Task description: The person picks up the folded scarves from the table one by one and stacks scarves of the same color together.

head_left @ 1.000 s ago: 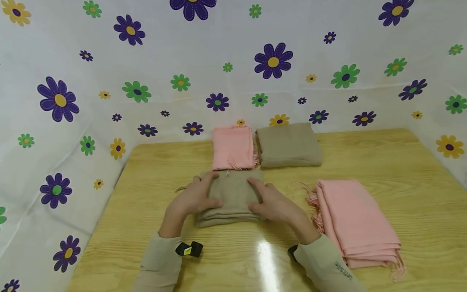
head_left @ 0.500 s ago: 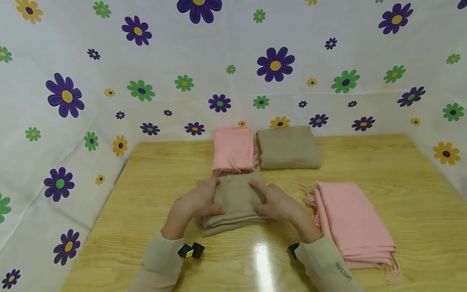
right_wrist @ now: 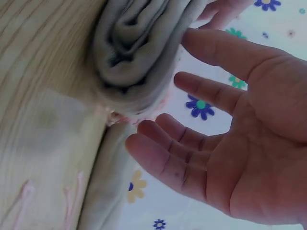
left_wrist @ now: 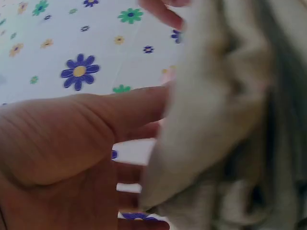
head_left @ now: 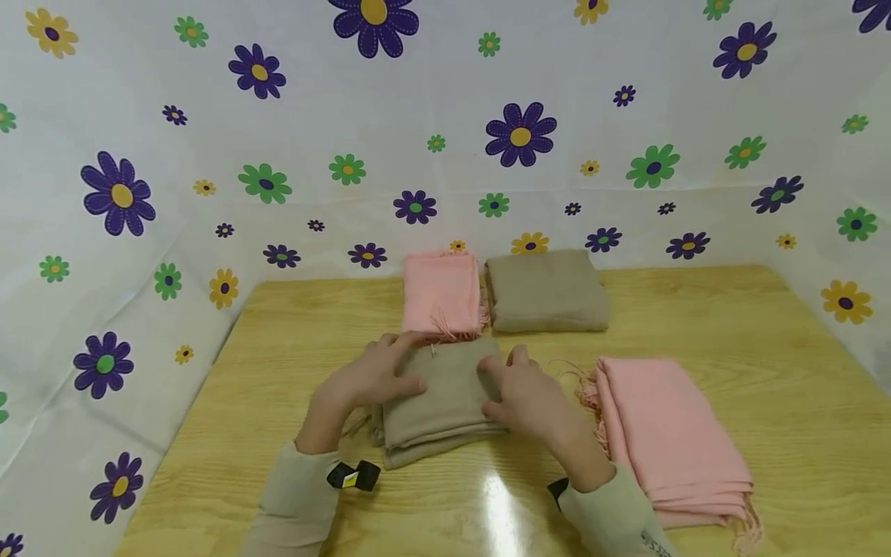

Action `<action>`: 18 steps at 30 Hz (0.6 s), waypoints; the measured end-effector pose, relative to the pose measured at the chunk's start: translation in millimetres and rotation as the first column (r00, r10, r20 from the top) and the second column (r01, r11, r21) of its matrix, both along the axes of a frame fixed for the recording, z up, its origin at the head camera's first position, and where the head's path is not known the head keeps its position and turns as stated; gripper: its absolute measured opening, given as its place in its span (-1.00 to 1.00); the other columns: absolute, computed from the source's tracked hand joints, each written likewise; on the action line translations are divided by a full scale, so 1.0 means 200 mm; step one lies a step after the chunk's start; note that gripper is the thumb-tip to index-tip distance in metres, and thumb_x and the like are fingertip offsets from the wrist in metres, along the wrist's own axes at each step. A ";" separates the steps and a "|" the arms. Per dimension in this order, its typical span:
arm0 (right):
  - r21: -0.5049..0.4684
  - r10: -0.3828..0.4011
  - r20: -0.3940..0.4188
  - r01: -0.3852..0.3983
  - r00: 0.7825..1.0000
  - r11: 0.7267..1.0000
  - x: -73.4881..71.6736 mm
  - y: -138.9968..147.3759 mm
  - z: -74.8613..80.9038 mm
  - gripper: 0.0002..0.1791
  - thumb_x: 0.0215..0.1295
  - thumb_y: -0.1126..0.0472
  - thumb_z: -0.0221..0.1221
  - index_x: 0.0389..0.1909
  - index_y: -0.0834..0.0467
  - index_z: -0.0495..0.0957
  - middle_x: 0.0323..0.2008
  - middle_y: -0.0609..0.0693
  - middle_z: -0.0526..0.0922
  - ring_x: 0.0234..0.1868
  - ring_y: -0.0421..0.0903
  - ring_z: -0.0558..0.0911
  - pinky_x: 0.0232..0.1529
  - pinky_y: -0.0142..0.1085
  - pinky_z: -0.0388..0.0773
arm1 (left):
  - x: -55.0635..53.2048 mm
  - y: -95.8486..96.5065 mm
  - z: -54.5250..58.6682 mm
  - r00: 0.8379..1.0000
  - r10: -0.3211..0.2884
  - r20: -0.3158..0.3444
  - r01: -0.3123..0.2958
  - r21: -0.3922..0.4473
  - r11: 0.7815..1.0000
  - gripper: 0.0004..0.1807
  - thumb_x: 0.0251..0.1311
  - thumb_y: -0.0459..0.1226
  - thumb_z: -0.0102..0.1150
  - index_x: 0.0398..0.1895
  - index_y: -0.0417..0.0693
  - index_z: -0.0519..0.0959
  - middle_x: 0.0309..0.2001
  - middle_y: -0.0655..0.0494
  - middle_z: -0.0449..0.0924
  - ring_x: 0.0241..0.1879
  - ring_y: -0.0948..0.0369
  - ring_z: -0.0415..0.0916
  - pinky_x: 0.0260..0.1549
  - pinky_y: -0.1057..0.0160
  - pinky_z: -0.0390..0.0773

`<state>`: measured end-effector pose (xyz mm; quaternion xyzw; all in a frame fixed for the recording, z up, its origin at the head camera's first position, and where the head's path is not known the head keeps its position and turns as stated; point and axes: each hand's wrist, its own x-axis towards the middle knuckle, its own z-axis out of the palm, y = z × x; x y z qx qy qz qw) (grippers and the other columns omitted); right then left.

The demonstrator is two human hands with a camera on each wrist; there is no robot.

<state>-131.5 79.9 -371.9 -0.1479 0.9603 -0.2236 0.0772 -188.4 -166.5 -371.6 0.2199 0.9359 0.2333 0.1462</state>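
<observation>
So the left hand (head_left: pixel 365 377) and right hand (head_left: pixel 532 398) are apart, fingers loose, with a folded khaki cloth (head_left: pixel 448 398) between them. Left thumb's on it; a pink cloth (head_left: pixel 675 433) lies beyond the right hand.

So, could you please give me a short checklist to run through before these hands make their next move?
1. Left hand at the front taupe scarf: ok, the thumb meets the fabric.
2. Right hand gripping that scarf: not ok, its fingers are spread, several clear of the fabric.
3. Front scarf's layers even: not ok, a lower layer juts out at the near left corner.
4. Front scarf apart from the small pink fringed scarf behind: cannot tell, their edges meet in the head view.
5. Large pink fringed scarf apart from the front scarf: ok, wooden table shows between.
</observation>
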 end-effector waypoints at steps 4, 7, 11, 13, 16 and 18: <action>0.067 0.007 0.015 -0.008 1.000 0.998 0.05 -0.03 0.03 -0.45 0.34 0.06 0.27 0.30 0.06 0.41 -0.09 0.29 0.54 -0.37 0.07 0.57 -0.46 -0.08 0.52 | -0.01 0.01 -0.03 0.997 -0.075 0.018 0.075 0.019 0.997 -0.23 0.25 -0.13 0.32 0.46 -0.12 0.24 0.37 -0.30 0.28 0.26 -0.24 0.28 0.22 -0.25 0.29; 0.089 0.014 0.064 -0.019 0.998 0.996 0.06 -0.03 0.03 -0.38 0.39 -0.02 0.20 0.42 0.00 0.33 -0.41 0.15 0.62 -0.48 -0.01 0.56 -0.51 -0.13 0.51 | -0.02 0.01 -0.04 0.996 -0.084 0.019 0.083 0.048 0.995 -0.23 0.24 -0.15 0.33 0.45 -0.14 0.25 0.36 -0.27 0.30 0.26 -0.22 0.29 0.23 -0.24 0.26; 0.094 0.025 0.086 -0.033 0.996 0.995 0.05 -0.03 0.01 -0.29 0.40 -0.13 0.15 0.50 -0.03 0.23 -0.64 0.04 0.55 -0.58 -0.07 0.55 -0.56 -0.17 0.47 | -0.03 0.00 -0.05 0.994 -0.102 0.025 0.100 0.075 0.992 -0.23 0.23 -0.14 0.34 0.46 -0.12 0.25 0.35 -0.25 0.32 0.26 -0.20 0.30 0.24 -0.26 0.24; 0.098 0.023 0.096 -0.033 0.995 0.995 0.05 -0.03 0.00 -0.27 0.39 -0.17 0.14 0.51 -0.05 0.22 -0.60 0.07 0.59 -0.54 -0.04 0.59 -0.50 -0.13 0.52 | -0.04 0.00 -0.06 0.994 -0.108 0.030 0.106 0.080 0.991 -0.22 0.23 -0.13 0.34 0.46 -0.12 0.25 0.36 -0.25 0.31 0.27 -0.20 0.29 0.25 -0.27 0.22; 0.097 0.024 0.116 -0.035 0.993 0.995 0.04 -0.03 -0.01 -0.26 0.40 -0.18 0.13 0.52 -0.06 0.20 -0.65 0.04 0.55 -0.58 -0.07 0.56 -0.49 -0.12 0.51 | -0.05 0.00 -0.07 0.993 -0.112 0.030 0.109 0.080 0.991 -0.21 0.23 -0.12 0.35 0.46 -0.12 0.24 0.36 -0.26 0.31 0.28 -0.21 0.29 0.26 -0.29 0.20; 0.089 0.025 0.133 -0.037 0.991 0.995 0.03 -0.03 -0.02 -0.26 0.41 -0.17 0.13 0.53 -0.07 0.18 -0.70 0.01 0.48 -0.62 -0.10 0.51 -0.50 -0.14 0.49 | -0.05 -0.01 -0.08 0.993 -0.113 0.029 0.110 0.080 0.991 -0.20 0.23 -0.12 0.35 0.47 -0.12 0.24 0.36 -0.26 0.30 0.28 -0.21 0.29 0.26 -0.29 0.19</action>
